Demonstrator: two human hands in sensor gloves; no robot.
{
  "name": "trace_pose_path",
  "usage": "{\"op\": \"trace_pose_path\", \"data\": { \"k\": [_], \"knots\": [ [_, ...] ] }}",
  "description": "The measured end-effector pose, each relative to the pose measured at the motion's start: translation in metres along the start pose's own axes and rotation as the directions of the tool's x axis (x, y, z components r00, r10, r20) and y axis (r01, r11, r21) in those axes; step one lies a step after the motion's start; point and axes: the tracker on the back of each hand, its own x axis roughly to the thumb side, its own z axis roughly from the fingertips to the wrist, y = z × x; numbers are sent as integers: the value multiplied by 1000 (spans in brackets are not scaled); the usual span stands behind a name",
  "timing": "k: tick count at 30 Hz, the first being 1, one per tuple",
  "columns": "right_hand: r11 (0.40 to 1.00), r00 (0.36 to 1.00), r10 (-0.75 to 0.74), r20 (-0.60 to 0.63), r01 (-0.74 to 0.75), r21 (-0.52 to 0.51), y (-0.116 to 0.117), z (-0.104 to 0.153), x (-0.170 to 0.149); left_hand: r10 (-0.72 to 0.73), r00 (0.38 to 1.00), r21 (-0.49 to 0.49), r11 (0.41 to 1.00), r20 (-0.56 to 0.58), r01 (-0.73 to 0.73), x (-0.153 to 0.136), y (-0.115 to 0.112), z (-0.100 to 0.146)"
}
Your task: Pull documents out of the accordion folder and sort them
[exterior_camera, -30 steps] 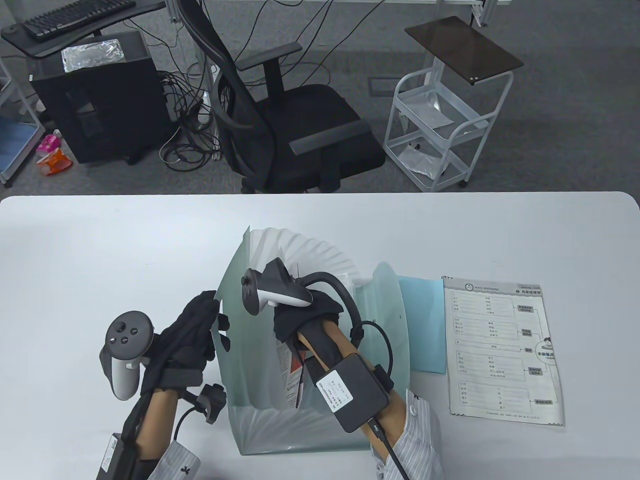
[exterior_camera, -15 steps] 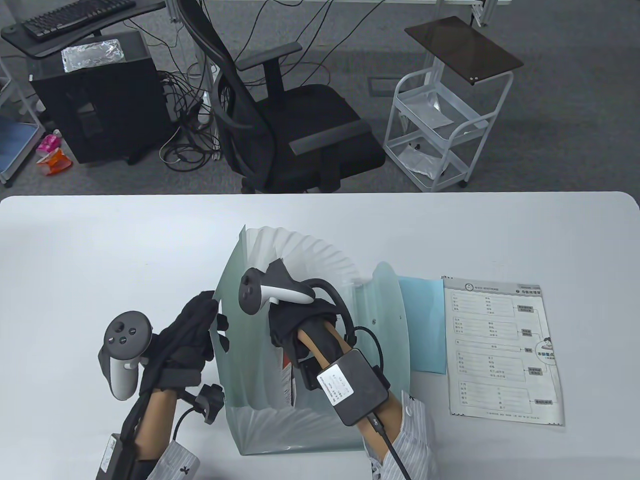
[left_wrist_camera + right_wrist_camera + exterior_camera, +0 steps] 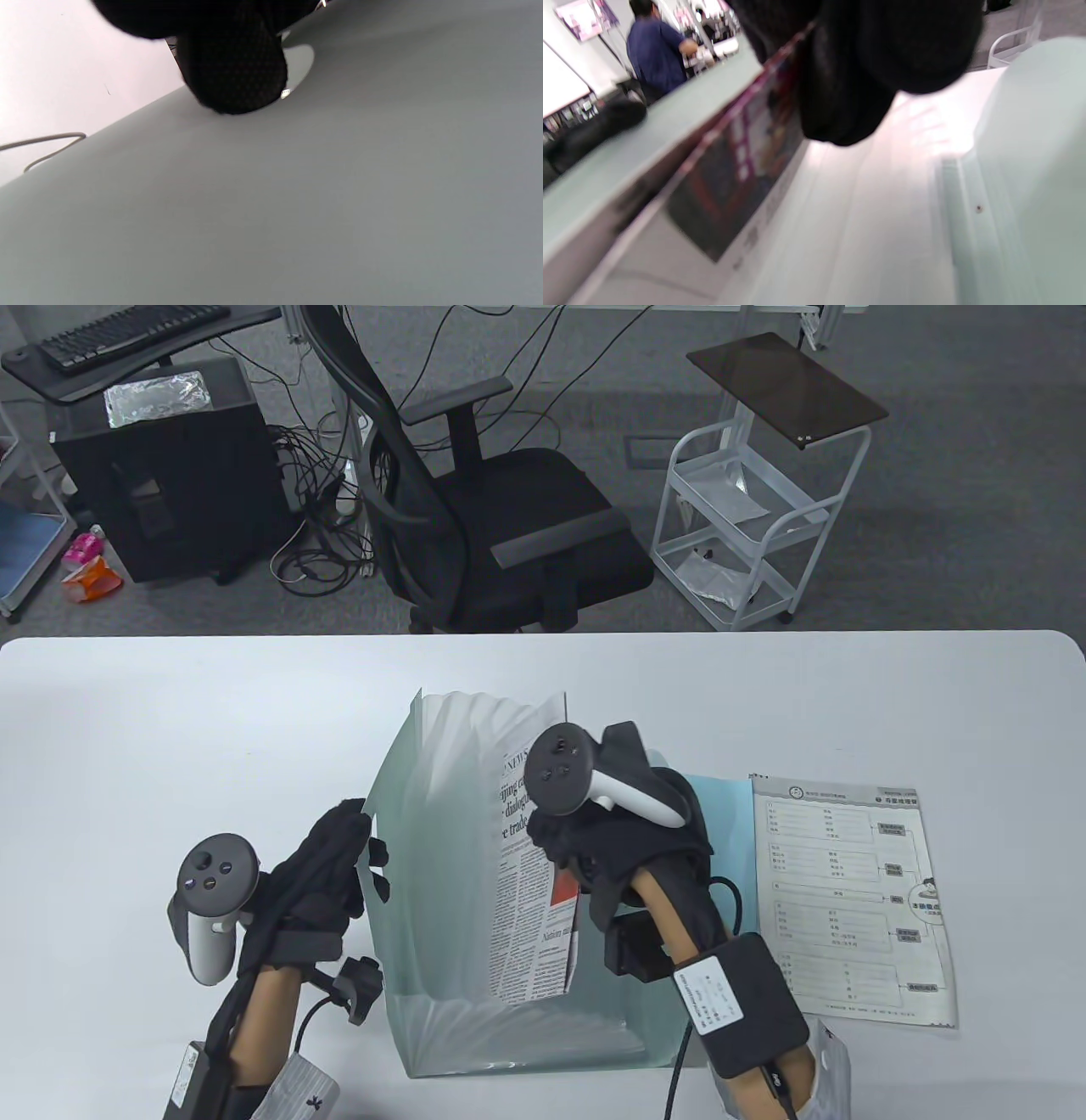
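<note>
A pale green accordion folder (image 3: 433, 899) stands open on the white table (image 3: 170, 729), its pleats fanned out. My left hand (image 3: 339, 857) grips the folder's left cover edge; in the left wrist view a gloved fingertip (image 3: 233, 72) presses on the grey-green cover (image 3: 339, 190). My right hand (image 3: 594, 848) pinches a newspaper page (image 3: 530, 891) and holds it upright, lifted partly out of the folder. In the right wrist view my gloved fingers (image 3: 848, 84) hold the printed sheet (image 3: 738, 169) above the pockets. A printed form (image 3: 848, 899) lies flat to the right.
A light blue sheet (image 3: 721, 857) lies between the folder and the form, partly under my right hand. Beyond the table's far edge stand a black office chair (image 3: 509, 526), a white cart (image 3: 755, 517) and a computer tower (image 3: 161, 475).
My right hand came up out of the folder and moved right, drawing the newspaper page up into view. The left hand stayed on the cover.
</note>
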Motion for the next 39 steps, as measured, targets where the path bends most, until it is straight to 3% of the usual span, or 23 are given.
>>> {"op": "trace_pose_path", "data": {
  "k": [5,9,12,16,24,29,33,39],
  "knots": [
    [979,988,-151,17,152,-135,-27,36,-32,-1,1000,0,1000,0,1,0,0,0],
    [919,961,-275,18,268,-290,-44,64,-61,3,1000,3,1000,-2,-3,0,0,1],
    [813,918,-396,17,359,-459,-52,85,-87,9,1000,3,1000,-5,-9,0,0,1],
    [622,839,-542,44,435,-651,-52,105,-122,15,1000,4,1000,-7,-15,0,1,2],
    [405,741,-672,2,370,-836,-16,107,-190,18,1000,-2,1000,-5,-18,0,0,1],
    [388,659,-748,-83,332,-860,30,86,-236,21,1000,-8,1000,-3,-21,-1,0,1],
    [368,598,-797,-84,371,-852,65,64,-261,26,1000,-11,1000,-4,-26,-1,0,1],
    [440,553,-812,-190,364,-821,101,36,-272,28,1000,-10,1000,-5,-28,-1,0,1]
  ]
}}
